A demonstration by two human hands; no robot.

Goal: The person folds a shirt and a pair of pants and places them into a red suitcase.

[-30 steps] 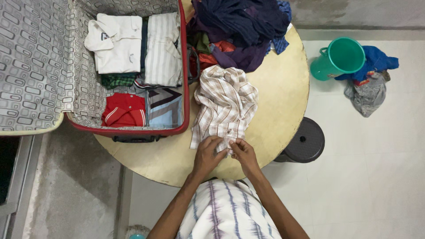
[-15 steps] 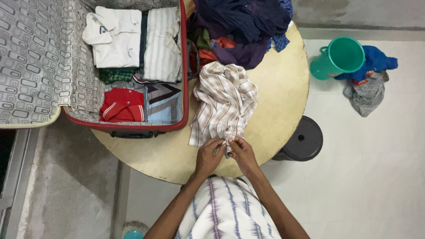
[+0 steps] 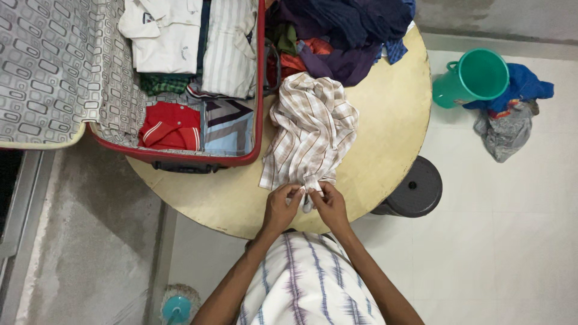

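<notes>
A cream shirt with brown checks (image 3: 313, 129) lies crumpled on the round yellowish table (image 3: 385, 120). My left hand (image 3: 282, 207) and my right hand (image 3: 328, 204) pinch its near hem together at the table's front edge. To the left, an open red suitcase (image 3: 198, 159) holds folded clothes: a white shirt (image 3: 162, 36), a striped one (image 3: 232, 48), a red one (image 3: 171, 126).
A heap of dark blue, purple and orange clothes (image 3: 343, 33) fills the table's far side. A dark round stool (image 3: 412, 189) stands under the table's right edge. A green bucket (image 3: 472, 78) and a blue and grey cloth pile (image 3: 512, 111) sit on the white floor.
Both hands have stayed pinched on the shirt's hem, working at it. The view has shifted a little, so everything sits slightly higher and to the right.
</notes>
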